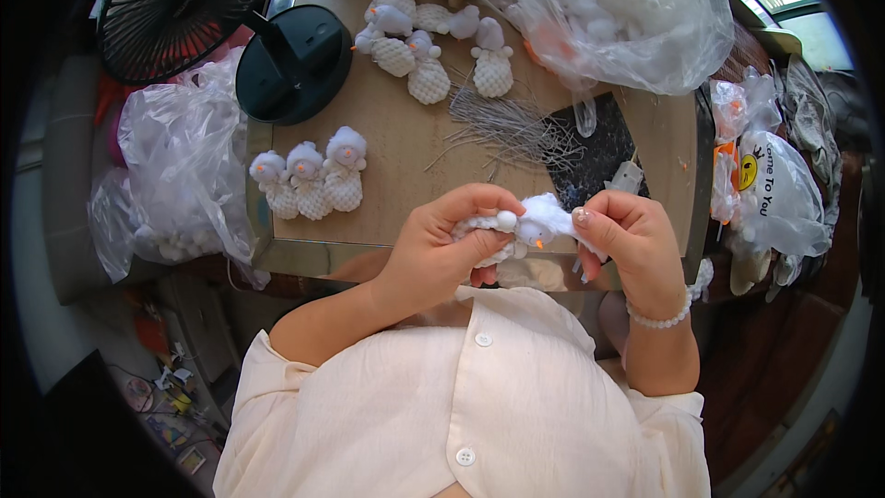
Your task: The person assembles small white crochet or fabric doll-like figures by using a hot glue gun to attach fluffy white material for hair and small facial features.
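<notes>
A small white snowman doll with an orange nose lies sideways between my hands, above the table's front edge. My left hand grips its knitted body, fingers over the top and thumb in front. On the other side, my right hand pinches the white fluffy fabric at the doll's head between thumb and fingers. A thin pale strip shows below the right fingers; what it is I cannot tell. Part of the doll's body is hidden by my left hand.
Three finished-looking snowmen stand at left; several others lie at the back. Grey wire stems spread near a dark board and a glue gun. A black fan and plastic bags flank the table.
</notes>
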The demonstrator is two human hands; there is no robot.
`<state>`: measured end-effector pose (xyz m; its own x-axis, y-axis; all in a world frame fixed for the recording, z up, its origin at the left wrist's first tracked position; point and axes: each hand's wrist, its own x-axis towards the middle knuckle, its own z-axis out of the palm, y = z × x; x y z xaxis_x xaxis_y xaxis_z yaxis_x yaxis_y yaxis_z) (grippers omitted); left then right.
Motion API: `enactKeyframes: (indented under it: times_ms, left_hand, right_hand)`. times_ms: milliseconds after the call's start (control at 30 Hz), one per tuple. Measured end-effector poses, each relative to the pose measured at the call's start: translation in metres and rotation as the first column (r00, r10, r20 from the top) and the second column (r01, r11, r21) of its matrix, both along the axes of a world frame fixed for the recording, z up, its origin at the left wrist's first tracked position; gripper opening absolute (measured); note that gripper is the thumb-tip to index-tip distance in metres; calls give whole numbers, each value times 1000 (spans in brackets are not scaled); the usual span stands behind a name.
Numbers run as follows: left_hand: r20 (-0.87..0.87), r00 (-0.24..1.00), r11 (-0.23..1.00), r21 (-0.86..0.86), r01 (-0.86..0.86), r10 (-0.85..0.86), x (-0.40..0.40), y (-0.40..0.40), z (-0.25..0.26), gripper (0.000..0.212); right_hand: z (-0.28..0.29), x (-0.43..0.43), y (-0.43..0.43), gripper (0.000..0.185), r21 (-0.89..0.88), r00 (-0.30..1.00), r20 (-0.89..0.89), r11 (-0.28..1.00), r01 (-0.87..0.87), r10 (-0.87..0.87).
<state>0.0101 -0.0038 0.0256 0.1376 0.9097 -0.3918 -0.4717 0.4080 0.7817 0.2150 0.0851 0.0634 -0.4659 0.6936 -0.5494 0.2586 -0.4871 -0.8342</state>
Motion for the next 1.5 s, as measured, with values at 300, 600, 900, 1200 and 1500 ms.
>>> enactKeyframes:
  times_ms: [300, 600, 900, 1200, 1500]
  left_hand:
    - [117, 992, 992, -124, -24, 38, 2, 2, -9, 17]
    - [361, 921, 971, -229, -63, 145, -1, 4, -9, 18]
    - [254, 958, 969, -236, -71, 132, -1, 6, -9, 17]
    - [223, 964, 975, -202, -98, 143, 0, 4, -8, 17]
    - [266, 941, 962, -226, -150, 209, 0, 5, -5, 15]
  right_hand:
    - [-7, 0, 0, 27, -118, 999, -39, 993, 0, -5]
    - [-15, -5, -6, 27, -190, 995, -75, 980, 57, -72]
    - [-8, -5, -8, 32, -191, 983, -159, 980, 60, -92]
    - [-13, -3, -7, 36, -287, 916, -366, 956, 56, -163]
    - [-26, -4, -10, 26, -421, 926, -329, 907, 30, -183]
